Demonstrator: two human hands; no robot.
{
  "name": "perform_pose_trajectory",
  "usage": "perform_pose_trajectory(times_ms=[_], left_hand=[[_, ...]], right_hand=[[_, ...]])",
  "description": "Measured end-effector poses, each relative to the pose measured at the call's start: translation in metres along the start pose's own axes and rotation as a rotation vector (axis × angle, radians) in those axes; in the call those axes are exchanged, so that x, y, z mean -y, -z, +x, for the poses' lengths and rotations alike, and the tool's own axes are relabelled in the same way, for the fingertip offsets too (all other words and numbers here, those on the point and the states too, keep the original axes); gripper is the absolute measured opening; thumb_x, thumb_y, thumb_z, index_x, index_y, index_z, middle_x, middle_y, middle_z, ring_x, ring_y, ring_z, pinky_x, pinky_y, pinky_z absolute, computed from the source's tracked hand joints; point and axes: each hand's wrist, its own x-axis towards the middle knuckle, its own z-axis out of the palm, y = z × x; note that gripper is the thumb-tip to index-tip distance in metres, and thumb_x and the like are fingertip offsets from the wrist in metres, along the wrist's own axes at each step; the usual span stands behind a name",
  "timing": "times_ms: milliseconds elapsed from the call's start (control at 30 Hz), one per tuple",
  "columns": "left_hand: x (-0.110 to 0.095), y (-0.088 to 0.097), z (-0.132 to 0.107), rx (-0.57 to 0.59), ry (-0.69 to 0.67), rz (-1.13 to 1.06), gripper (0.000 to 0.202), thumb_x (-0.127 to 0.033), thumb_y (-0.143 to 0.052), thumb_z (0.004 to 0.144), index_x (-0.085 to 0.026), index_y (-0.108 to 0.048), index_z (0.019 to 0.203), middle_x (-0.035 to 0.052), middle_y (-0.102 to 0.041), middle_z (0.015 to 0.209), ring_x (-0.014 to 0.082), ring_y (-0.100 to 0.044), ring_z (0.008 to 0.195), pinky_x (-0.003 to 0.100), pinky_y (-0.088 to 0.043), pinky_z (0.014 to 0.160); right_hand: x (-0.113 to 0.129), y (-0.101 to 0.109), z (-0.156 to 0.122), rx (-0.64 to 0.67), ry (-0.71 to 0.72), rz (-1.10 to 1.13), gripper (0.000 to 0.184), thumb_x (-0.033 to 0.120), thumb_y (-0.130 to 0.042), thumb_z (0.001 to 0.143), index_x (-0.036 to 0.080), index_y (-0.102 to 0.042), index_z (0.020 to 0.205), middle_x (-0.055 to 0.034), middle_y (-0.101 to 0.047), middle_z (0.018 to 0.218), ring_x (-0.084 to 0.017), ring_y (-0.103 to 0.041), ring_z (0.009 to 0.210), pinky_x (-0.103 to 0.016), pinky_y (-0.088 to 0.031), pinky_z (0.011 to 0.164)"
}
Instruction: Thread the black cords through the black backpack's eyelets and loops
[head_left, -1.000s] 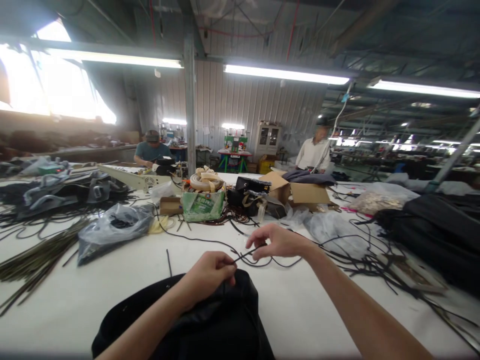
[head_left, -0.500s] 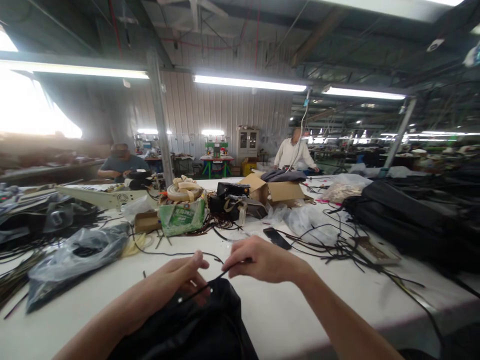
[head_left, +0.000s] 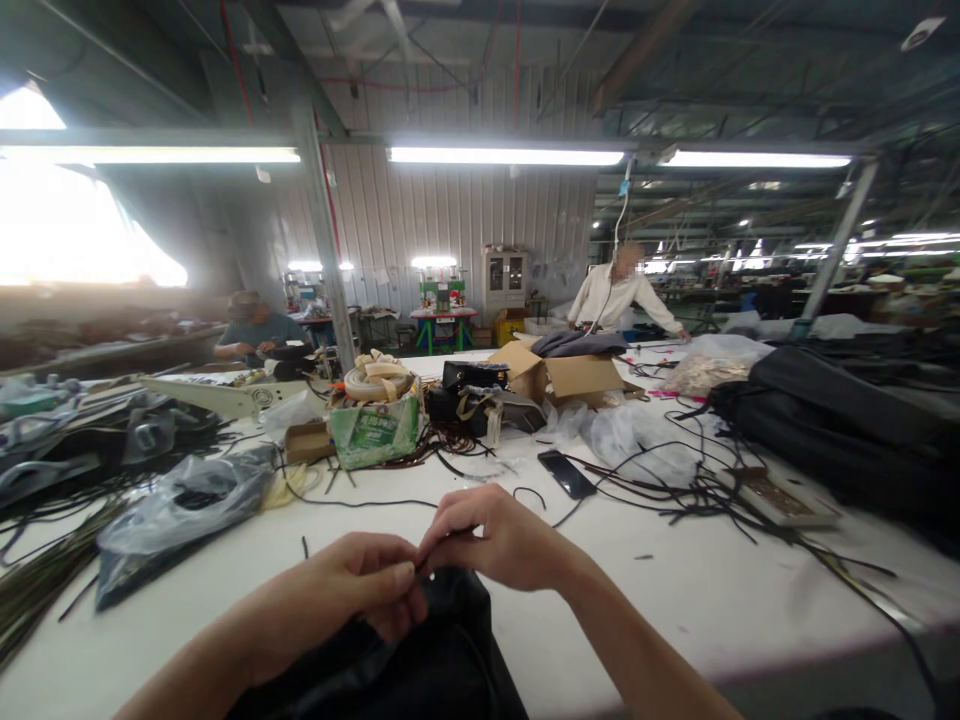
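Observation:
Both hands meet over a black bag-like piece [head_left: 442, 640] of smooth material at the table's front edge. My left hand [head_left: 367, 585] is closed, its thumb pressed against the index finger. Touching it, my right hand [head_left: 487, 540] pinches with thumb and fingertips. Between the fingertips sits a thin black cord, mostly hidden by them. A small shiny dot shows on the black material just below the fingers. Behind the hands, another black cord [head_left: 360, 503] runs across the white table [head_left: 630, 620].
Beyond the hands lie a phone [head_left: 566, 474], a green box [head_left: 375, 435] with rolled strapping, and a cardboard box [head_left: 585, 378]. A plastic bag [head_left: 187, 505] is at left. Black bags [head_left: 840, 420] and a small tray [head_left: 784, 498] are at right. Two people work farther back.
My left fingers have closed from a spread pose and now meet my right fingertips. The stretch of cord between the hands no longer shows. The view has shifted slightly left.

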Motion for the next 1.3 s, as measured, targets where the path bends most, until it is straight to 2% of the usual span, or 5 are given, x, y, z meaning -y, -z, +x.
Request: perform_pose_trajectory(times_ms=[167, 300, 467, 700, 1300], left_hand=[[-0.001, -0.019, 0.021, -0.072, 0.004, -0.035, 0.071, -0.088, -0.076, 0.082, -0.018, -0.066, 0.085, -0.0033, -0.053, 0.068, 0.0108, -0.038, 0.054, 0.026, -0.031, 0.051], [0.016, -0.013, 0.034, -0.179, 0.057, 0.038, 0.07, -0.087, -0.066, 0.085, -0.018, -0.074, 0.096, -0.0076, -0.044, 0.06, 0.0111, -0.025, 0.048, 0.028, -0.019, 0.047], [0.059, -0.006, 0.052, -0.326, -0.006, 0.445, 0.043, -0.048, -0.052, 0.098, -0.02, -0.068, 0.07, 0.0011, -0.06, 0.057, 0.0184, -0.051, 0.056, 0.032, -0.038, 0.06], [0.099, -0.033, 0.066, -0.357, -0.061, 0.611, 0.021, -0.024, -0.061, 0.09, -0.019, -0.076, 0.075, 0.0125, -0.079, 0.087, 0.0288, -0.068, 0.082, 0.039, -0.042, 0.076], [0.097, -0.056, 0.071, -0.332, -0.206, 0.468, 0.024, -0.016, -0.062, 0.086, -0.014, -0.081, 0.071, -0.0003, -0.059, 0.055, 0.0141, -0.047, 0.057, 0.029, -0.031, 0.056]], right_hand=[[-0.012, -0.013, 0.001, -0.063, -0.006, 0.015, 0.015, 0.024, -0.083, 0.09, 0.025, -0.088, 0.105, -0.002, -0.076, 0.099, -0.016, -0.069, 0.086, -0.026, -0.053, 0.075], [-0.037, -0.008, -0.004, -0.188, -0.413, -0.157, 0.041, 0.042, -0.082, 0.093, 0.023, -0.079, 0.128, -0.0074, -0.081, 0.115, -0.021, -0.074, 0.097, -0.031, -0.058, 0.085], [-0.07, -0.04, -0.01, -0.187, -0.754, -0.445, 0.042, 0.049, -0.087, 0.081, 0.019, -0.07, 0.058, -0.0162, -0.073, 0.069, -0.033, -0.075, 0.079, -0.04, -0.053, 0.073], [-0.085, -0.045, -0.031, 0.02, -0.744, -0.198, 0.018, 0.016, -0.062, 0.074, 0.019, -0.077, 0.064, -0.0047, -0.074, 0.06, -0.021, -0.073, 0.06, -0.027, -0.049, 0.055], [-0.081, -0.047, -0.069, -0.077, -0.686, 0.127, 0.05, 0.05, -0.067, 0.089, 0.015, -0.085, 0.119, -0.0104, -0.084, 0.101, -0.025, -0.073, 0.082, -0.038, -0.058, 0.078]])
